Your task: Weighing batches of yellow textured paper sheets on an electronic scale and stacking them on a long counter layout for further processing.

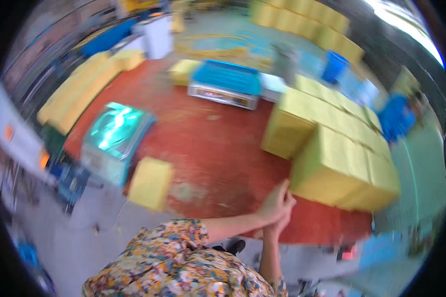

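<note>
touching yellow block stack | both hands overlapped, fingers seemingly empty | blurred

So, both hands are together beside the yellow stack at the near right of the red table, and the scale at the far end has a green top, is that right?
Not quite: the scale at the far end of the red table has a blue top, not green. The head view shows it. The rest holds: the left hand and right hand are together beside the yellow stack at the near right.
</note>
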### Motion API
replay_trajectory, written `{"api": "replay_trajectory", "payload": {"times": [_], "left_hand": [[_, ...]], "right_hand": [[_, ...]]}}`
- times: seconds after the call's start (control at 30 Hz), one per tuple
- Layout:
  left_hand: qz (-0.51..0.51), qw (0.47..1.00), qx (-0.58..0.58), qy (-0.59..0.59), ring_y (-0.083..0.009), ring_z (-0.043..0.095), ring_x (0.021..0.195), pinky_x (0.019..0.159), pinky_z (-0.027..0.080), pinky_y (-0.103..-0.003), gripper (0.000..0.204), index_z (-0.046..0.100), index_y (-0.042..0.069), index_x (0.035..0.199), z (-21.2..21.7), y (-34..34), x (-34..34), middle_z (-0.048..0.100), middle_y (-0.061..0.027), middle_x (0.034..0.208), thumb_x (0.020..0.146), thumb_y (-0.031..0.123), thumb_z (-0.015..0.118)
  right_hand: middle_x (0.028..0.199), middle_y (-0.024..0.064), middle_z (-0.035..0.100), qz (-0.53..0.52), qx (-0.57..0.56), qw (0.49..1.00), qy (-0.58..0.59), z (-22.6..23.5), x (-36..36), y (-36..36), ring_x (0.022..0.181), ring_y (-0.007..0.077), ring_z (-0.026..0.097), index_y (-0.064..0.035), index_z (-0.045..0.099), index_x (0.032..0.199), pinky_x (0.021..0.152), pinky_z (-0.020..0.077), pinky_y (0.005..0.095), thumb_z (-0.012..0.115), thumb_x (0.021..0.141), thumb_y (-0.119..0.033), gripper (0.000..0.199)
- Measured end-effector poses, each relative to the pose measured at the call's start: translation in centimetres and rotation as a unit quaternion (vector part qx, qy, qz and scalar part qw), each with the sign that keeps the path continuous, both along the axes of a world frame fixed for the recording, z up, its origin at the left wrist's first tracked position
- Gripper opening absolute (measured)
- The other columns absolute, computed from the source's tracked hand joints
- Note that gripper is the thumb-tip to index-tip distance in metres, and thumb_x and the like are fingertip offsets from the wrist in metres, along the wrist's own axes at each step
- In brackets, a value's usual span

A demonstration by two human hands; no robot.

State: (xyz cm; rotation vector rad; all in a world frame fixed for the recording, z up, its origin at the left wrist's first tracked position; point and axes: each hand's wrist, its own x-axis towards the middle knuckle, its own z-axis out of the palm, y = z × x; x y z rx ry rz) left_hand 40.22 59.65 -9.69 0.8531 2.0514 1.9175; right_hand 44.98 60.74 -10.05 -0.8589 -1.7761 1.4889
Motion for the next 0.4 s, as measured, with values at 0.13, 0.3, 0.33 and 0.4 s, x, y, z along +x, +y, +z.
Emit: {"api": "replay_trajectory", "payload": {"times": [0.13, 0.3, 0.33, 0.4], "left_hand": [[0.033, 0.998, 0.012, 0.05, -0.0362, 0.043, 0.133, 0.112, 0.033, -0.042, 0.057, 0.038, -0.006, 0.141, 3.0, -8.4, -1.7, 0.046, -0.0272, 0.14, 0.093, 0.019, 0.057], [0.182, 0.978, 0.019, 0.104, -0.0346, 0.043, 0.134, 0.112, 0.032, -0.042, 0.057, 0.04, -0.005, 0.14, 4.5, -19.9, -2.3, 0.047, -0.0245, 0.139, 0.092, 0.02, 0.059], [0.199, 0.977, 0.012, 0.072, -0.0334, 0.043, 0.134, 0.113, 0.031, -0.042, 0.057, 0.041, -0.004, 0.14, 4.7, -22.9, -1.9, 0.047, -0.0233, 0.14, 0.092, 0.02, 0.06], [0.223, 0.974, 0.0, 0.044, -0.0322, 0.044, 0.134, 0.113, 0.031, -0.041, 0.057, 0.041, -0.002, 0.14, 5.4, -27.5, -1.6, 0.047, -0.022, 0.14, 0.092, 0.02, 0.061]], "right_hand": [[0.135, 0.015, 0.053, 0.179, -0.144, 0.948, 0.222, 0.8, -1.8, -5.5, 0.119, 0.0245, 0.053, 0.0025, 0.047, 0.138, 0.102, 0.0406, 0.0364, 0.037, 0.105, -0.025, 0.044], [0.138, 0.0199, 0.051, 0.316, 0.253, 0.903, 0.142, 3.4, -3.8, -13.1, 0.125, 0.0303, 0.052, 0.0031, 0.054, 0.131, 0.104, 0.0411, 0.0422, 0.053, 0.098, -0.024, 0.043], [0.139, 0.021, 0.05, 0.373, 0.227, 0.888, 0.145, 2.9, -4.2, -14.2, 0.128, 0.0324, 0.051, 0.0032, 0.056, 0.129, 0.104, 0.0407, 0.0431, 0.059, 0.095, -0.023, 0.043], [0.142, 0.0201, 0.048, 0.46, 0.189, 0.855, 0.148, 2.2, -5.1, -17.2, 0.129, 0.0366, 0.05, 0.0026, 0.058, 0.127, 0.105, 0.0402, 0.044, 0.066, 0.09, -0.022, 0.045]]}}
